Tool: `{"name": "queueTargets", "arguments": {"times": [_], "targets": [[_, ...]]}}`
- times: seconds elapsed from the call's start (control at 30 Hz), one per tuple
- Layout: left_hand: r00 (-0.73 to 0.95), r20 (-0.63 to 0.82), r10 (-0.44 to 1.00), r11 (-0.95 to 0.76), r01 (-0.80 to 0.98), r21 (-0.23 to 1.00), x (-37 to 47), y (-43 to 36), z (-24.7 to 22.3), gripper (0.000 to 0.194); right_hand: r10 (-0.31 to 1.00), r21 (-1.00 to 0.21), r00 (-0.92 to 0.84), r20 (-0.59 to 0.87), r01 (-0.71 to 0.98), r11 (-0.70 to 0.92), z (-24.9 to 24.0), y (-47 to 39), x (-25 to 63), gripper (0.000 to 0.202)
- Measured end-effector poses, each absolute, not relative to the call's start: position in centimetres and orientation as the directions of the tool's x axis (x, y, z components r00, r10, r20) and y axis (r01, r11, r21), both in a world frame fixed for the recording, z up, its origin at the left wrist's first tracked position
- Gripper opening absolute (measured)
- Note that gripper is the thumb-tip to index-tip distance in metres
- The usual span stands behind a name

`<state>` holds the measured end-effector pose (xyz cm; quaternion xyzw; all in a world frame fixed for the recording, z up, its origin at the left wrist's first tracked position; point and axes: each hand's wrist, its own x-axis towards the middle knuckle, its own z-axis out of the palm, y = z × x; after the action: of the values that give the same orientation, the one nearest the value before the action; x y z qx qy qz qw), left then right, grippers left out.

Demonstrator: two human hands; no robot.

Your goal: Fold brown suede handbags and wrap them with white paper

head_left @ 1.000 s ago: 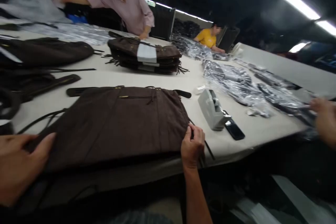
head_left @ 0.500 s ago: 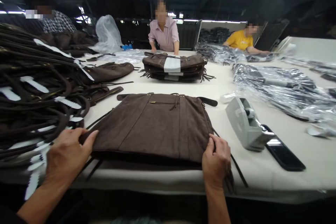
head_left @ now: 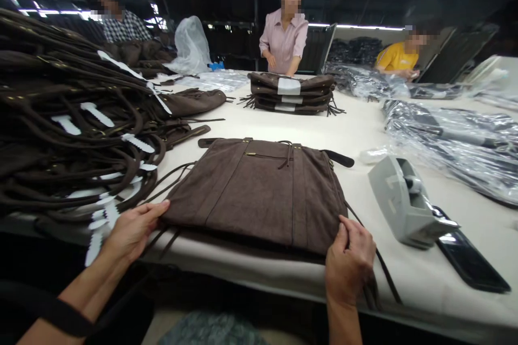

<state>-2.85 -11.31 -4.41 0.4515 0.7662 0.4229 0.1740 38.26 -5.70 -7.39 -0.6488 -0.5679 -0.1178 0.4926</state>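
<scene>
A dark brown bag [head_left: 254,194] lies flat at the table's near edge, its short zipper and knotted cord towards the far side. My left hand [head_left: 135,226] pinches the bag's near left corner between thumb and fingers. At the near right corner, my right hand [head_left: 350,253] grips the bag with curled fingers. Thin dark straps stick out from under both sides. To the right of the bag stands a grey tape dispenser [head_left: 396,199], partly over a black phone [head_left: 471,256].
Brown bags with white paper-wrapped parts pile up on the left [head_left: 73,118]. Beyond my bag sits a stack of banded bags [head_left: 291,94] on the pale table [head_left: 230,121]. Plastic-wrapped bags [head_left: 457,135] lie at right. Three people are at the far side.
The view has swung left, shifting the scene rightward. Both hands still hold the bag's near corners. The person in pink stands more upright, one hand raised off the stack.
</scene>
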Motion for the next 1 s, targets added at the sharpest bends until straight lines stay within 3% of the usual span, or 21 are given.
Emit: {"name": "queueTargets", "arguments": {"times": [0.13, 0.27, 0.33, 0.47, 0.53, 0.6, 0.7, 0.8, 1.0], "targets": [[-0.555, -0.041, 0.831, 0.308, 0.397, 0.865, -3.5, -11.5, -3.8, 0.046, 0.581, -0.437, 0.293, 0.759, 0.891, 0.121, -7.5, -6.2, 38.1, 0.028], [-0.526, -0.077, 0.847, 0.321, 0.39, 0.863, -4.7, -10.3, -2.9, 0.06, 0.611, -0.21, 0.088, 0.787, 0.969, 0.132, -8.1, -6.3, 39.2, 0.036], [-0.51, -0.06, 0.858, 0.309, 0.419, 0.853, -5.0, -9.7, -3.0, 0.065, 0.619, -0.09, -0.066, 0.783, 0.972, 0.218, -8.7, -6.2, 40.2, 0.04], [-0.548, 0.004, 0.836, 0.318, 0.49, 0.812, -3.9, -9.6, -3.7, 0.057, 0.584, 0.042, -0.299, 0.755, 0.91, 0.412, -9.3, -6.1, 41.8, 0.041], [-0.569, 0.08, 0.818, 0.332, 0.583, 0.742, -2.6, -10.1, -4.2, 0.053, 0.588, 0.105, -0.349, 0.729, 0.907, 0.407, -8.9, -6.2, 41.9, 0.042], [-0.533, 0.237, 0.812, 0.316, 0.744, 0.589, -1.2, -10.7, -4.9, 0.046, 0.596, 0.178, -0.395, 0.699, 0.903, 0.39, -8.0, -6.4, 41.6, 0.04], [-0.343, 0.535, 0.772, 0.224, 0.935, 0.276, 0.2, -11.2, -6.0, 0.041, 0.616, 0.247, -0.464, 0.637, 0.879, 0.407, -6.5, -6.2, 41.1, 0.035], [-0.193, 0.699, 0.688, 0.198, 0.977, 0.075, 0.7, -11.1, -7.0, 0.04, 0.676, 0.255, -0.522, 0.52, 0.851, 0.46, -4.8, -4.9, 40.4, 0.033], [-0.203, 0.727, 0.656, 0.238, 0.97, 0.056, 0.8, -10.5, -8.3, 0.05, 0.829, 0.154, -0.545, 0.123, 0.836, 0.527, 0.7, 0.4, 36.1, 0.033]]}}
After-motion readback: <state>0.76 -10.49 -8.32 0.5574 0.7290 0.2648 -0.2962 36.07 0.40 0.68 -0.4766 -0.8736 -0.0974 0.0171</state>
